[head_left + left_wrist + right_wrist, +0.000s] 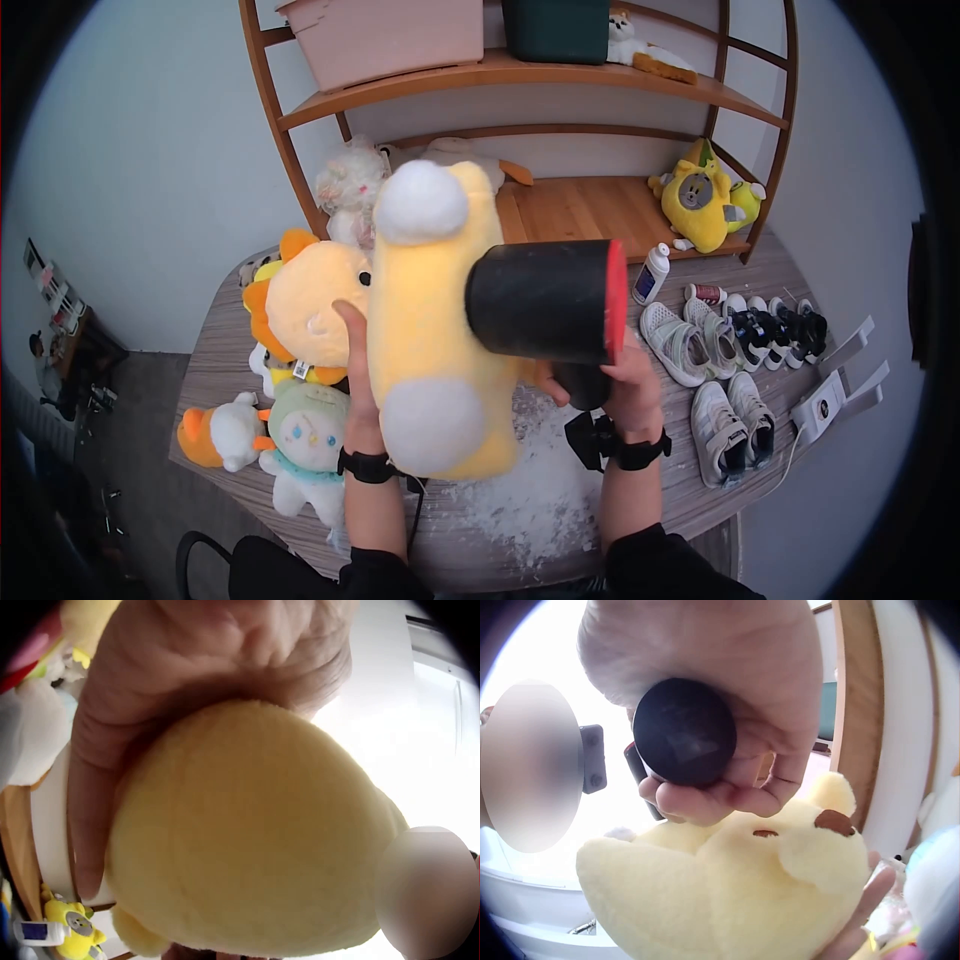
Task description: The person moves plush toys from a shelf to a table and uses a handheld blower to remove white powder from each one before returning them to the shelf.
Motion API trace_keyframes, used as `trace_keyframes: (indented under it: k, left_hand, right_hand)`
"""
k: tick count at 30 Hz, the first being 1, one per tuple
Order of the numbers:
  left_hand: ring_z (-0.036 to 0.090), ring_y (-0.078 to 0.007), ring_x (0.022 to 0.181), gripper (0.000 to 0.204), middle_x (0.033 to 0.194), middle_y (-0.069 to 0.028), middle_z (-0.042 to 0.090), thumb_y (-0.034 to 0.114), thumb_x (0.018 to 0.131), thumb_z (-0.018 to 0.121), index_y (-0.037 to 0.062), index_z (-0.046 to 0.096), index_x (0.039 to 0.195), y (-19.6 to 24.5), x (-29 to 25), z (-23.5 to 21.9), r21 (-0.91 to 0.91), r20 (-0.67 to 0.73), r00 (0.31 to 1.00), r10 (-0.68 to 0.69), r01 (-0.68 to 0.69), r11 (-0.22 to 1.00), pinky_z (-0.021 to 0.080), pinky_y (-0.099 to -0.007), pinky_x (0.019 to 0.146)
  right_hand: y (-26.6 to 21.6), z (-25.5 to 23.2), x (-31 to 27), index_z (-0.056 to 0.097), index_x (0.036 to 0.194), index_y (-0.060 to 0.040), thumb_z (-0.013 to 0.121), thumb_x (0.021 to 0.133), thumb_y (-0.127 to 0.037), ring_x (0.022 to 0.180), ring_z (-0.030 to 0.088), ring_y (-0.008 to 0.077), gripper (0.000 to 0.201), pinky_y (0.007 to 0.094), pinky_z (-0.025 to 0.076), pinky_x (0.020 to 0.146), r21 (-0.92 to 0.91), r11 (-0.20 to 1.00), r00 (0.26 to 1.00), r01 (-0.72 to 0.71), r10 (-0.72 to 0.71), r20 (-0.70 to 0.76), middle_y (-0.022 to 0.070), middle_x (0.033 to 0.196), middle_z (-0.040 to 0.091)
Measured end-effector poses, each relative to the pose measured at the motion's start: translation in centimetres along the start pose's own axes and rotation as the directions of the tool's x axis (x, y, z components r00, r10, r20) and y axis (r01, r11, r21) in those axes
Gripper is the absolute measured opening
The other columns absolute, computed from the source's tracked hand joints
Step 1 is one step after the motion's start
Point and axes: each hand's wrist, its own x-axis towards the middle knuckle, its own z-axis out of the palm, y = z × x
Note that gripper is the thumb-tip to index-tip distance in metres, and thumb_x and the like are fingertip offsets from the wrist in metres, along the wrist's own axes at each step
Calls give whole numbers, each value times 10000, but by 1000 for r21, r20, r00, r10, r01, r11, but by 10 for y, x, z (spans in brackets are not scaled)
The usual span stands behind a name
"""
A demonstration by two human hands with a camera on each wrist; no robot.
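My left hand [362, 375] grips a pale yellow plush bear [435, 330] and holds it up over the table, its white paw pads facing me. In the right wrist view the bear's face [795, 832] shows, with a brown nose and a round ear. My right hand [635, 385] holds a black pistol-shaped appliance [540, 298] by its handle. The appliance has a wide barrel with a red ring at the back, and its front end is right at the bear's side. The fingers curl round the handle [684, 731], whose round end faces the wrist camera.
White flakes [540, 490] lie scattered on the table below. Several plush toys, including an orange-trimmed one [315, 300] and a green one [305, 425], sit at left. Shoes [715, 425], a white bottle [652, 273] and a white device [822, 408] stand at right. Behind is a wooden shelf [570, 210].
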Motion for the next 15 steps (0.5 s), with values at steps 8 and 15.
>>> trace_keyframes:
  k: [8,15]
  left_hand:
    - [593,-256,1136,439,1253,-119,590,291,1024,508,38,452,1379,-9,-21,-8,34,5,1000,-24,24,999,503,-385,933]
    - [589,-259,1146,449,1267,-119,583,293,1023,511,42,440,1388,10,11,13,-45,49,999,4,-2,999,500,-391,944]
  right_hand:
    - [2,16,3,548,1128,44,535,883,-397,636,504,135,505,271,379,574,61,998,1000,-1,2,-2,94,856,569]
    - [-3,8,-2,570,1173,55,558,869,-352,637,511,128,508,271,394,578,-79,994,992,-80,87,92,74,801,589]
